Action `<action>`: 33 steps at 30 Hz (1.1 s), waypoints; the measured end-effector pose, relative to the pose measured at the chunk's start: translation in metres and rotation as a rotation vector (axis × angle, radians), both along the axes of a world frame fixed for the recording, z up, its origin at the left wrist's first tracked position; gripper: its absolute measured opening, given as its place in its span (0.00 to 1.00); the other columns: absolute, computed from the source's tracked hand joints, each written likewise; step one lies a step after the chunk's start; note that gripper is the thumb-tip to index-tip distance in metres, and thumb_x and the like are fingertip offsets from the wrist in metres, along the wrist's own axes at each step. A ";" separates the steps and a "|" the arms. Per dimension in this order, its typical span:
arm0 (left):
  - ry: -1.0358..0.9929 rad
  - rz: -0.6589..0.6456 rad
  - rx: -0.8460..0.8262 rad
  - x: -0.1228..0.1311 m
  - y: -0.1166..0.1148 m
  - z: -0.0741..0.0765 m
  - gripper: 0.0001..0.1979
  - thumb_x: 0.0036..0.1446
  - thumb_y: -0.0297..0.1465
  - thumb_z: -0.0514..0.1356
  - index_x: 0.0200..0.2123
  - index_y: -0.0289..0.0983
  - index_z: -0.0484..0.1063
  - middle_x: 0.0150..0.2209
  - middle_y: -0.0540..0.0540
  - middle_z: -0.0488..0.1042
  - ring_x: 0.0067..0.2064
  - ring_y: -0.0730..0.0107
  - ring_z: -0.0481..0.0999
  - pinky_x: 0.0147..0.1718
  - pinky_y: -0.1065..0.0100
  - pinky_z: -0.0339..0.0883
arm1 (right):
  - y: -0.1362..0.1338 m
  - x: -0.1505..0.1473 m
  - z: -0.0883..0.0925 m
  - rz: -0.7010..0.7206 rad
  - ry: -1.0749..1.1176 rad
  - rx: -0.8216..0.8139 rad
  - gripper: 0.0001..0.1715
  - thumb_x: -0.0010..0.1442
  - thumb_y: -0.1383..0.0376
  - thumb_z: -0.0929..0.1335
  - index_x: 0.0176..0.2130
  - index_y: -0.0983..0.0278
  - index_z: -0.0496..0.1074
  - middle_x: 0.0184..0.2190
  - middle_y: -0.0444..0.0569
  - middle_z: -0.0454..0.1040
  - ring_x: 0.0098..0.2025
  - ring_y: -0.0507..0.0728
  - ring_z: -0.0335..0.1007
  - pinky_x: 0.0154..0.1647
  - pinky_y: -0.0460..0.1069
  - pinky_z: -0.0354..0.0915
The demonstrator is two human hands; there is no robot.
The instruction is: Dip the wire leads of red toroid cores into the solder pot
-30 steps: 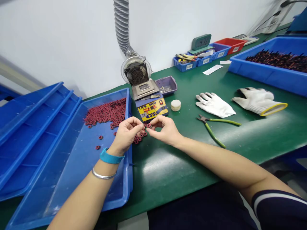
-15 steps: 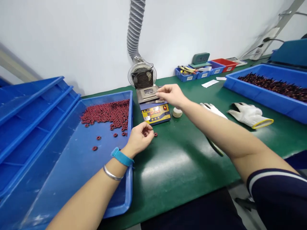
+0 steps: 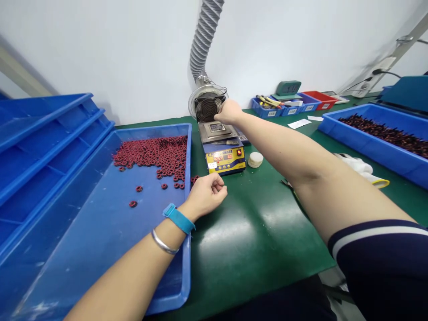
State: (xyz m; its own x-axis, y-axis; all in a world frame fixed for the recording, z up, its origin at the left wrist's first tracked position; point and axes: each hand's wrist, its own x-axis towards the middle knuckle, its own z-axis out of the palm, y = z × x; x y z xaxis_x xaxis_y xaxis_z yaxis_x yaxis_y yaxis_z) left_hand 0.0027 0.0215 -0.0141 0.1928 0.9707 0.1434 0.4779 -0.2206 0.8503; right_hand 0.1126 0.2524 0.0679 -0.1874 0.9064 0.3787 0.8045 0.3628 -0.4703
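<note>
We are holding our right hand out at the upper middle of the frame, where it is overlapping the right edge of a round black grille above a yellow-fronted unit. Its fingers are bending in together; we are not able to tell whether they are gripping anything. Our left hand is hovering low at the centre, just right of the blue tray's edge, fingers curling and thumb near the index finger, and whatever may be inside them is staying hidden from us.

The small red-and-black rings are lying massed in the tray's far end, left of centre, with a few scattering nearer and some showing on the green table beside the left hand.

On the unit's panel we are making out "CM 55" and a blurring further mark; the left red readout is showing what looks like 425 plus another digit. A white sticker there is carrying writing too small for us. At the upper right, blue bins and a red bin are bearing white labels we are failing to read.
</note>
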 end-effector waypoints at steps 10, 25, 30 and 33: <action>0.019 -0.038 0.000 -0.002 0.003 -0.007 0.04 0.47 0.28 0.59 0.23 0.37 0.65 0.20 0.51 0.68 0.22 0.75 0.66 0.22 0.72 0.60 | 0.008 -0.007 -0.010 0.043 0.036 -0.041 0.21 0.46 0.71 0.74 0.41 0.75 0.72 0.38 0.62 0.75 0.48 0.69 0.72 0.52 0.60 0.69; 0.034 -0.042 -0.022 -0.002 0.002 -0.006 0.04 0.47 0.29 0.59 0.24 0.37 0.66 0.21 0.51 0.69 0.22 0.74 0.66 0.22 0.72 0.61 | -0.001 0.001 0.004 0.056 0.259 -0.075 0.13 0.47 0.69 0.74 0.33 0.73 0.72 0.28 0.55 0.74 0.42 0.65 0.73 0.46 0.61 0.71; 0.027 -0.041 -0.029 -0.002 0.002 -0.005 0.04 0.46 0.29 0.60 0.23 0.36 0.66 0.20 0.51 0.68 0.22 0.75 0.66 0.22 0.72 0.60 | -0.030 0.012 0.019 0.127 0.598 -0.385 0.14 0.51 0.64 0.74 0.24 0.66 0.67 0.19 0.50 0.69 0.24 0.54 0.67 0.28 0.54 0.72; 0.006 -0.029 -0.034 -0.001 0.002 -0.003 0.04 0.45 0.29 0.60 0.23 0.36 0.67 0.20 0.52 0.68 0.21 0.76 0.65 0.21 0.73 0.59 | -0.054 0.022 0.021 0.243 0.742 -0.473 0.17 0.51 0.62 0.75 0.23 0.65 0.66 0.17 0.46 0.67 0.18 0.47 0.59 0.22 0.48 0.69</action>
